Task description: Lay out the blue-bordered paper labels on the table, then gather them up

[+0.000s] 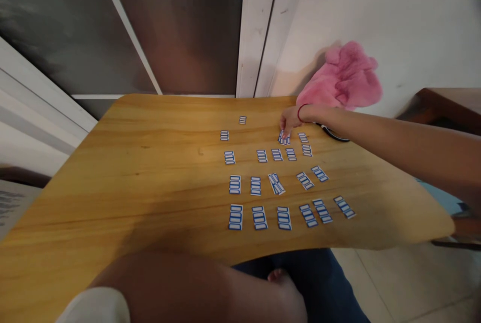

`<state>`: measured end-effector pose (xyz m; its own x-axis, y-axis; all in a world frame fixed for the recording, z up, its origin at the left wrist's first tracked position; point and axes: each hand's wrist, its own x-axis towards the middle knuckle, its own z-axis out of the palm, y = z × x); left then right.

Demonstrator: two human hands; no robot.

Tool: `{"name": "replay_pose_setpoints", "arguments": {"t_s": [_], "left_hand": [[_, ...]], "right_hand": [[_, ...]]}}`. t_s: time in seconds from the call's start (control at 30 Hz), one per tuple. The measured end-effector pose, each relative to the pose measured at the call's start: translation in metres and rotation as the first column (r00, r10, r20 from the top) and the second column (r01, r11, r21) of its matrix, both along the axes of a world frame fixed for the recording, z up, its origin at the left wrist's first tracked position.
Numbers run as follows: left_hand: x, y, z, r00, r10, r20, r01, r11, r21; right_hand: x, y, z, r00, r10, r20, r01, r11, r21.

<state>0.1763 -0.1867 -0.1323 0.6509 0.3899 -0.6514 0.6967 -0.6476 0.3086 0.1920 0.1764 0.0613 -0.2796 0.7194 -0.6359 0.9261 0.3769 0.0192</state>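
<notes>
My right hand [289,120], with a red band at its wrist, reaches to the far right part of the wooden table. Its fingers are bent together and pressed onto a small overlapping group of white label pieces with blue borders [284,138]. Similar blue-bordered label pieces lie in loose rows, such as one near the front edge [235,217] and an overlapping pair in the middle [276,184]. My left hand [287,290] lies low over my lap, below the table's front edge. Most of its fingers are hidden.
The wooden table [124,162] stands against a framed glass panel [180,27] and a white wall. A pink fluffy cloth [345,77] rests at the far right corner, with a dark curved band [332,134] under my right forearm. Brown wooden furniture [439,107] is at right.
</notes>
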Motion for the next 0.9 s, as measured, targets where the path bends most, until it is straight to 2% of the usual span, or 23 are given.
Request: {"name": "replay_pose_setpoints", "arguments": {"t_s": [0.1, 0.2, 0.27, 0.33, 0.43, 0.53, 0.6, 0.7, 0.8, 0.9], "left_hand": [[-0.005, 0.004, 0.012, 0.990, -0.140, -0.033, 0.138, 0.990, -0.033], [-0.007, 0.007, 0.021, 0.974, -0.226, -0.016, 0.225, 0.973, -0.057], [-0.007, 0.008, 0.024, 0.964, -0.264, -0.026, 0.262, 0.963, -0.065], [-0.006, 0.007, 0.023, 0.951, -0.301, -0.069, 0.297, 0.953, -0.060], [-0.005, 0.005, 0.017, 0.951, -0.294, -0.098, 0.289, 0.955, -0.062], [-0.004, 0.002, 0.008, 0.984, -0.165, -0.072, 0.160, 0.984, -0.076], [-0.004, 0.000, 0.002, 0.995, -0.076, -0.062, 0.072, 0.995, -0.072], [-0.004, -0.001, -0.004, 0.998, -0.041, -0.051, 0.037, 0.997, -0.070], [-0.004, -0.002, -0.005, 0.998, -0.040, -0.053, 0.037, 0.998, -0.058], [-0.002, -0.003, -0.002, 0.991, -0.094, -0.099, 0.092, 0.995, -0.026]], "right_hand": [[0.004, 0.002, 0.001, 0.998, 0.016, -0.064, -0.016, 1.000, 0.012], [0.010, 0.005, 0.014, 0.991, 0.035, -0.133, -0.034, 0.999, 0.006], [0.011, 0.001, 0.027, 0.976, 0.049, -0.210, -0.059, 0.997, -0.042], [0.009, -0.013, 0.036, 0.953, 0.065, -0.297, -0.111, 0.984, -0.141], [0.000, -0.050, 0.033, 0.939, 0.120, -0.322, -0.225, 0.922, -0.315], [-0.007, -0.085, 0.011, 0.927, 0.197, -0.320, -0.319, 0.861, -0.396], [-0.009, -0.099, -0.006, 0.919, 0.256, -0.299, -0.350, 0.879, -0.324], [-0.008, -0.107, -0.023, 0.909, 0.332, -0.253, -0.373, 0.919, -0.132], [-0.011, -0.115, -0.023, 0.910, 0.379, -0.166, -0.383, 0.924, 0.007], [-0.017, -0.127, -0.011, 0.923, 0.385, -0.009, -0.383, 0.920, 0.089]]}}
